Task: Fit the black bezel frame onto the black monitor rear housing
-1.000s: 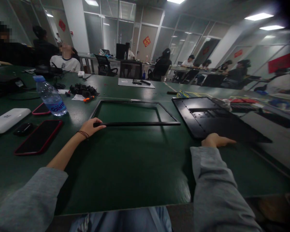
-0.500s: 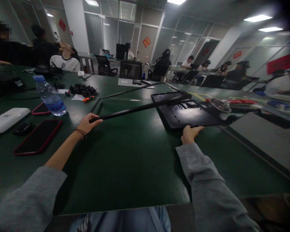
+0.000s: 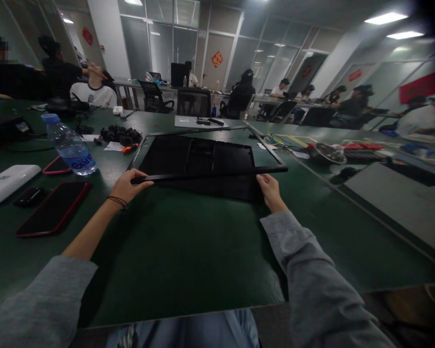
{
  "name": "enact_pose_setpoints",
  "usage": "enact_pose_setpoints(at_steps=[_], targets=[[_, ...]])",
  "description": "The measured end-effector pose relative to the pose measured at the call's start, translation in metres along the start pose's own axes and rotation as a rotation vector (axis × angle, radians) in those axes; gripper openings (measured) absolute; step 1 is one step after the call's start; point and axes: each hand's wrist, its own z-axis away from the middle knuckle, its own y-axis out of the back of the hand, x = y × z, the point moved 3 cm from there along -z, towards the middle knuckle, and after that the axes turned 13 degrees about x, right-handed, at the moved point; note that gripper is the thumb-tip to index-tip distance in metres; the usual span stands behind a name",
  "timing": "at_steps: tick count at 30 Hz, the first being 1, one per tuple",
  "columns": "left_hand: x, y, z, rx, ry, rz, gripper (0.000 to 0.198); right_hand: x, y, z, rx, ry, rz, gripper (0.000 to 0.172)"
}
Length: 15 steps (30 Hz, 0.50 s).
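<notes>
Person seated at the near edge of the green worktop (image 3: pixel 188 251), grey sleeves, both arms stretched forward.

Left hand (image 3: pixel 128 186): clenched on the near left corner of a thin black frame (image 3: pixel 210 175), thumb on top of the rail, a dark band at the wrist.

Right hand (image 3: pixel 270 191): closed on the near right edge of a flat black panel (image 3: pixel 199 157), just under the frame's near rail. Whether it also pinches the frame cannot be told.

Frame and panel sit at the middle of the worktop, the frame over the panel. The panel fills the frame's opening, and a strip of it shows in front of the near rail. Whether the frame rests fully on the panel cannot be told.

Toward the left edge:
- a water bottle (image 3: pixel 67 145), upright
- a phone in a red case (image 3: pixel 52 208), face up, near the left forearm
- a second phone (image 3: pixel 58 165) just beside the bottle
- a white box (image 3: pixel 7 176)

Beyond the frame's far left corner is a heap of black parts (image 3: pixel 121 134). Toward the right edge there are loose cables (image 3: pixel 286 140) and a grey board (image 3: pixel 402 203). Other people sit at the far side and at further tables.
</notes>
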Motion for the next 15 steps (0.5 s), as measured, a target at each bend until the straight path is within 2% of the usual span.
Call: enact_pose_setpoints(at_steps=[1, 3, 5, 7, 8, 10, 12, 15], targets=[[0.001, 0.000, 0.001, -0.001, -0.023, -0.033, 0.052, -0.005, 0.004, -0.002, 0.035, 0.019, -0.008, 0.044], [0.005, 0.000, 0.002, -0.007, -0.069, -0.100, 0.049, -0.017, 0.011, -0.005, -0.004, 0.025, -0.060, 0.056], [0.008, 0.000, 0.003, -0.019, -0.114, -0.149, 0.045, -0.029, 0.014, -0.006, -0.154, 0.014, -0.091, 0.071], [0.010, -0.002, 0.003, -0.037, -0.148, -0.185, 0.042, -0.035, 0.013, -0.004, -0.268, 0.008, -0.044, 0.074], [0.010, -0.003, 0.002, -0.046, -0.158, -0.202, 0.041, -0.034, 0.011, -0.003, -0.272, 0.017, 0.001, 0.069], [0.008, -0.004, 0.001, -0.061, -0.173, -0.243, 0.039, -0.027, 0.005, -0.001, -0.195, 0.073, 0.099, 0.060], [0.004, -0.006, 0.000, -0.055, -0.188, -0.299, 0.037, -0.016, -0.003, 0.002, -0.103, 0.174, 0.181, 0.056], [-0.002, -0.007, 0.000, -0.046, -0.203, -0.406, 0.034, -0.007, -0.014, 0.009, -0.057, 0.358, 0.268, 0.051]])
